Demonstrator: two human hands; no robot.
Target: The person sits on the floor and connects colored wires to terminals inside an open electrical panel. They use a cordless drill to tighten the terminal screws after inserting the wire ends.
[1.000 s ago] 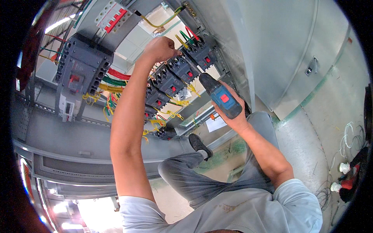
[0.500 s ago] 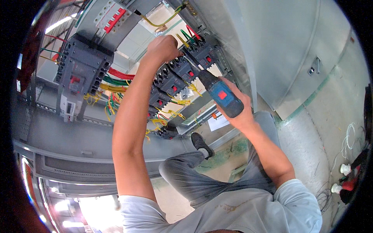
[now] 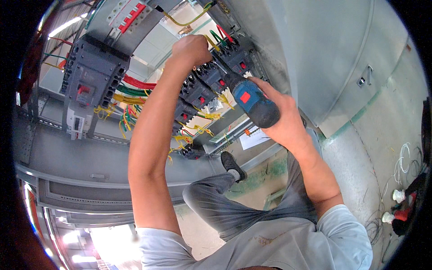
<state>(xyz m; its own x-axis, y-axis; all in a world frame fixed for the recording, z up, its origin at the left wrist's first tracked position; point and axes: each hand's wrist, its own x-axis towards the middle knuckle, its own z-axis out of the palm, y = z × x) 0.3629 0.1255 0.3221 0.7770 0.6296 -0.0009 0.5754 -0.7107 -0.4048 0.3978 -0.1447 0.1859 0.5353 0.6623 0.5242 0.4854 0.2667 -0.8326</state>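
My right hand (image 3: 288,118) is wrapped round a blue and black cordless drill (image 3: 258,106). Its long bit slants up and left, with the tip close beside my left hand (image 3: 192,49). That hand is closed at the upper end of a row of black circuit breakers (image 3: 200,95) with red switches; whatever its fingers hold is hidden. Just right of it, yellow, green and red wires (image 3: 221,34) rise from the topmost breaker (image 3: 238,64). Thin yellow wires (image 3: 194,131) hang in tied bundles along the row's lower side.
A larger breaker (image 3: 92,74) sits at left, with thick red, green and yellow cables (image 3: 135,90) running behind my left forearm. Above is a small red-switched breaker (image 3: 130,18). The grey cabinet door (image 3: 333,58) stands at right. White cable (image 3: 402,162) lies on the floor.
The drill in my right hand has moved up and left, bringing its bit to my left hand. My left hand has shifted slightly up and right and stays closed.
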